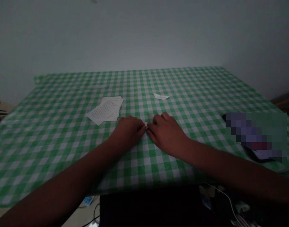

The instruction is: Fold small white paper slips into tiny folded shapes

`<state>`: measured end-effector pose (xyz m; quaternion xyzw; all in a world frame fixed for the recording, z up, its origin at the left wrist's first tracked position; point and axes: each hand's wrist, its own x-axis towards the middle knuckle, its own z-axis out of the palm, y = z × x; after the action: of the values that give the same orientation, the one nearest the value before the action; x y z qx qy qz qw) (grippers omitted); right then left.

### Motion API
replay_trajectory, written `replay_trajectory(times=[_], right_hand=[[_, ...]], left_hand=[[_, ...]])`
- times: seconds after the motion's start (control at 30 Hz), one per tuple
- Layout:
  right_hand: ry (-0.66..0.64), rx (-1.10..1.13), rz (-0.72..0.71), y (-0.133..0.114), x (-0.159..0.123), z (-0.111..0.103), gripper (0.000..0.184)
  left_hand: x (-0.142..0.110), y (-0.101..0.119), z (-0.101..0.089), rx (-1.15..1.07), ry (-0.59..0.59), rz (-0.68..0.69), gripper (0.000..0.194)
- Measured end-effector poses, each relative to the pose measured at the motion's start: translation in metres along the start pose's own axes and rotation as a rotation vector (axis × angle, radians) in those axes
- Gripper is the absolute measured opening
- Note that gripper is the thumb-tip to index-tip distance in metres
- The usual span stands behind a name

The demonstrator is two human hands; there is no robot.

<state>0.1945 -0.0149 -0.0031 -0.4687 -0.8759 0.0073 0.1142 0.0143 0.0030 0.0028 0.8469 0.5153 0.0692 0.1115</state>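
Head view: both hands meet near the middle of the worktop (64, 151), which is covered in green-and-white checked cloth. Light is dim.

Small white piece (146, 124) sits between the fingertips, left hand (130, 127) on one side, right hand (166, 130) on the other. Grip on both is narrow: thumb and fingers pinched together on the piece. Most of it is hidden by the fingers, so can't tell its full shape or material. Both hands are low over the cloth, backs up, forearms coming in from the lower corners of the frame.

Printed sheets (106, 108) lie in a loose pile just beyond the left hand, top one skewed toward the left, lines of text visible but too small to read. Near corner of the pile is right by the left knuckles; can't tell if they touch.

Boat-shaped paper (161, 96) lies farther back, beyond the right hand and apart from it, with faint lines on it.

Dark-edged device (255, 138) is well off to the right, beyond the right forearm, mostly pixelated, so no detail there.

Pale wall (135, 34) behind the worktop. Below the near edge: white cable (227, 195) at right, blue item (88, 200) at left.
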Motion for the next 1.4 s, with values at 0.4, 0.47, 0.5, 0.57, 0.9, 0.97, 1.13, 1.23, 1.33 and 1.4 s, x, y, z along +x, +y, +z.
replay_trajectory(times=[0.4,0.47,0.5,0.57,0.9,0.97,1.13,1.23,1.33,1.4], right_hand=[[-0.021,0.287,-0.125,0.027,0.004,0.008,0.022],[0.006,0.312,-0.151,0.028,0.005,0.01,0.022],[0.016,0.322,-0.161,0.029,0.005,0.011,0.022],[0.029,0.335,-0.173,0.03,0.006,0.012,0.023],[0.01,0.309,-0.163,0.029,0.006,0.011,0.026],[0.004,0.301,-0.166,0.029,0.007,0.011,0.026],[-0.013,0.287,-0.16,0.029,0.008,0.012,0.026],[-0.018,0.285,-0.16,0.029,0.008,0.012,0.026],[-0.022,0.281,-0.165,0.029,0.007,0.011,0.027],[-0.023,0.281,-0.173,0.028,0.008,0.011,0.027]], left_hand=[[-0.002,-0.022,-0.006,-0.193,-0.077,0.307,0.024],[-0.001,-0.028,-0.006,-0.189,-0.068,0.328,0.022],[0.0,-0.03,-0.006,-0.192,-0.065,0.346,0.022],[0.001,-0.035,-0.005,-0.204,-0.058,0.35,0.022],[0.007,-0.035,-0.007,-0.223,-0.052,0.253,0.019],[0.008,-0.034,-0.006,-0.234,-0.047,0.23,0.019],[0.009,-0.03,-0.005,-0.27,-0.04,0.171,0.018],[0.01,-0.03,-0.005,-0.27,-0.051,0.156,0.017],[0.011,-0.031,-0.003,-0.276,-0.06,0.15,0.017],[0.011,-0.031,-0.002,-0.28,-0.057,0.141,0.017]])
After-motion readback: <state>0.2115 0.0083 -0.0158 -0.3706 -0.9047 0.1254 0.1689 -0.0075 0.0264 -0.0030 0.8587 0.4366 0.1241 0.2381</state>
